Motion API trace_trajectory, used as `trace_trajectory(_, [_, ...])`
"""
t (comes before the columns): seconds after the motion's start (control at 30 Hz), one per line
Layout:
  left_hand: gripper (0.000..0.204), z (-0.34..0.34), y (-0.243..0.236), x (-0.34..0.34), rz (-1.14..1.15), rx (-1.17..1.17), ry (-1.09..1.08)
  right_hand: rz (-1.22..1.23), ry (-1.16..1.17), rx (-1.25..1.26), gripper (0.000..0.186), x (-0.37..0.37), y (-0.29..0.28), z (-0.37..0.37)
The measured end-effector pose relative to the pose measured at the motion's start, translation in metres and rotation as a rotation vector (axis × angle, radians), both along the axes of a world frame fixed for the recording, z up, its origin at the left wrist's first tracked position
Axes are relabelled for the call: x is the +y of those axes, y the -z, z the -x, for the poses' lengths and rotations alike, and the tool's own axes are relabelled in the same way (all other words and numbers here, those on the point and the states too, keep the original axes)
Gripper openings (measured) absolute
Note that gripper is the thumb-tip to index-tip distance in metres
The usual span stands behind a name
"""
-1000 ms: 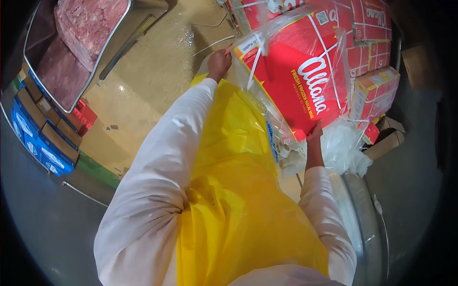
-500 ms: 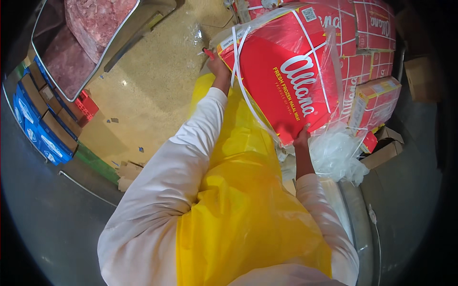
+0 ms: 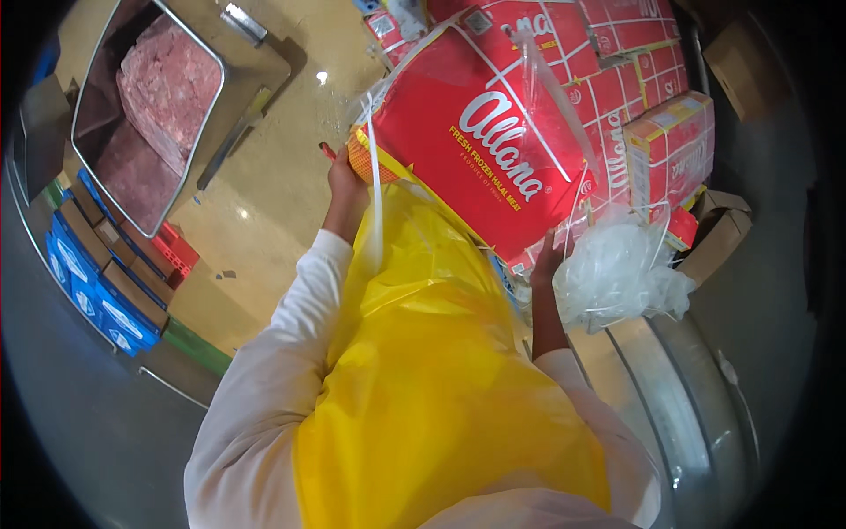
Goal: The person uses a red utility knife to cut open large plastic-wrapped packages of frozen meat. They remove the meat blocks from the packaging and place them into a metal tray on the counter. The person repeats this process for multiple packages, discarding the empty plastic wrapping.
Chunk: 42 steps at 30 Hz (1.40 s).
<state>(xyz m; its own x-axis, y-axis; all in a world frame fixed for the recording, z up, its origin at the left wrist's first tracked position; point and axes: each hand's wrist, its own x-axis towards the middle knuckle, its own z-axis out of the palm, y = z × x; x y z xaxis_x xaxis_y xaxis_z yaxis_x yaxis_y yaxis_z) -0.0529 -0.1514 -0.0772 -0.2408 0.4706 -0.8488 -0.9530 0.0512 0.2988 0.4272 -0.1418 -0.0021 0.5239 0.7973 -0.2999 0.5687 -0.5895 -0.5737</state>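
Note:
A large red meat carton [image 3: 502, 150], with white straps and clear plastic wrap over it, lies tilted before me on other cartons. At its left end, my left hand [image 3: 346, 181] is closed round the edge. A small red thing [image 3: 327, 151] sticks out from those fingers; its kind is too small to tell. Close to this hand a white strap [image 3: 374, 185] hangs down past the carton's edge onto my yellow apron [image 3: 441, 379]. My right hand [image 3: 548, 258] grips the carton's near right corner, its fingers partly hidden, beside crumpled clear plastic [image 3: 617, 273].
Several red strapped cartons [image 3: 665, 154] are stacked behind and to the right. At far left stands a metal tub [image 3: 216, 84] with a block of pink frozen meat [image 3: 167, 88]. Blue boxes [image 3: 97, 273] and a red crate [image 3: 179, 251] sit below it. Cardboard [image 3: 718, 234] lies right.
The carton has shifted left in view, with both hands on it. The strap at its left end now hangs down, and a yellow-orange patch shows there. The right hand's thumb has left the top face.

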Motion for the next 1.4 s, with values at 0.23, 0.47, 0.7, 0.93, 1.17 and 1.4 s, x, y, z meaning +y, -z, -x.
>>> trace_trajectory(0.23, [0.038, -0.035, -0.168, 0.046, 0.206, 0.214, 0.112, -0.184, -0.602, 0.085, 0.087, -0.002, -0.134, 0.075])
trace_trajectory(0.47, [0.029, -0.101, -0.285, 0.084, 0.154, 0.653, 0.577, -0.169, -0.731, 0.029, 0.124, 0.008, -0.161, 0.152])
trace_trajectory(0.7, [0.009, -0.213, -0.323, 0.173, -0.29, 0.767, 0.6, -0.365, -0.447, 0.045, 0.128, 0.061, -0.137, 0.133])
trace_trajectory(0.93, [0.018, -0.345, -0.449, 0.144, -1.495, 1.136, 1.103, -0.586, 0.038, -0.288, 0.119, 0.036, -0.176, 0.047])
trace_trajectory(1.17, [0.021, -0.351, -0.413, 0.135, -1.429, 0.573, 1.581, -0.844, 0.477, -1.122, 0.113, -0.061, -0.319, -0.132])
trace_trajectory(1.4, [0.012, -0.161, -0.238, 0.136, -0.522, 0.983, 1.671, -0.844, 0.51, -1.667, 0.126, -0.099, -0.525, -0.246])
